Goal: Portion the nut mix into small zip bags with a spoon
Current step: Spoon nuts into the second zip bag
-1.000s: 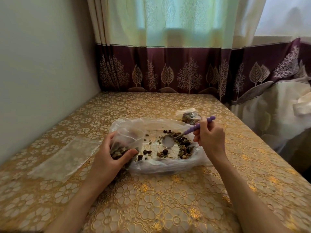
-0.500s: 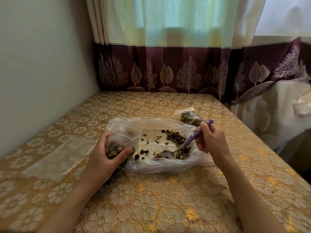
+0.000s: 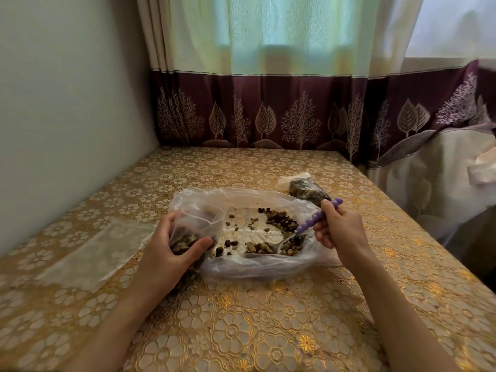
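Observation:
A large clear plastic bag (image 3: 249, 267) lies spread open on the table with loose nut mix (image 3: 279, 224) scattered inside. My left hand (image 3: 171, 253) grips a small zip bag (image 3: 196, 226), upright with its mouth open and partly filled with nuts, at the big bag's left edge. My right hand (image 3: 341, 229) holds a spoon with a purple beaded handle (image 3: 312, 222); its metal bowl (image 3: 279, 245) is down among the nuts at the near right of the big bag.
A filled small bag of nuts (image 3: 306, 190) lies behind my right hand. An empty flat zip bag (image 3: 94, 253) rests on the gold floral tablecloth (image 3: 255, 318) to the left. A wall stands at left, a curtain behind, and cloth-covered furniture (image 3: 442, 183) at right.
The spoon has come down from mid-bag height and its bowl now sits in the nuts at the near right. My left hand and the small bag stayed in place.

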The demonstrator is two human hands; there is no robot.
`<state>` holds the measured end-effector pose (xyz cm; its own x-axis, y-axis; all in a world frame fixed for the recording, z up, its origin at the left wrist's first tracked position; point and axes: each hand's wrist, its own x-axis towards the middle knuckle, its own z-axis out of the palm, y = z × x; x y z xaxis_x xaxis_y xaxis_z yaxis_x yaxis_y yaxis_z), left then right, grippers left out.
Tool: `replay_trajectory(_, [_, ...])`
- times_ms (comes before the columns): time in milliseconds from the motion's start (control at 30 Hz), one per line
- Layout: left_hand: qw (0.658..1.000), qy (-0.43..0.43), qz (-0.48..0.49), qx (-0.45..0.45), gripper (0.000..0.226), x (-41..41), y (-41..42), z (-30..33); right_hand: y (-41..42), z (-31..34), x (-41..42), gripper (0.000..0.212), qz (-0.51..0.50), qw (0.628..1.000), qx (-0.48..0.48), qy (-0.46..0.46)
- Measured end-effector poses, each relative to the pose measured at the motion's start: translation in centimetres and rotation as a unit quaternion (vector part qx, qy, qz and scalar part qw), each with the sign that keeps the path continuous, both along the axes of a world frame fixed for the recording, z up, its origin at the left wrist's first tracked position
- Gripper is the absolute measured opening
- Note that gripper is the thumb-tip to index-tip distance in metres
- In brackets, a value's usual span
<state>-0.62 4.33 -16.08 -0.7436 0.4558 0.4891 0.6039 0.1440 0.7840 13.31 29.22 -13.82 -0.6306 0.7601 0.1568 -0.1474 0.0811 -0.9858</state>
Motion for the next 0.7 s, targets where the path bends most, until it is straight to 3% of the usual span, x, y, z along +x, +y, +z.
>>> replay_trajectory(167, [1.0, -0.006, -0.001, -0.003, 0.075, -0.1, -0.1, 0.0, 0.1, 0.2, 0.0, 0.039, -0.011, 0.999, -0.042, 0.004])
replay_trajectory(433, [1.0, -0.016, -0.009, -0.002, 0.079, -0.3, -0.1, -0.2, -0.3, 3.9, -0.5, 0.038, -0.057, 0.997, -0.019, 0.047])
replay_trajectory(700, [1.0, -0.013, -0.02, 0.004, 0.072, -0.5, -0.2, -0.2, -3.9, 9.0, -2.6, 0.043, -0.021, 0.995, -0.002, 0.098])
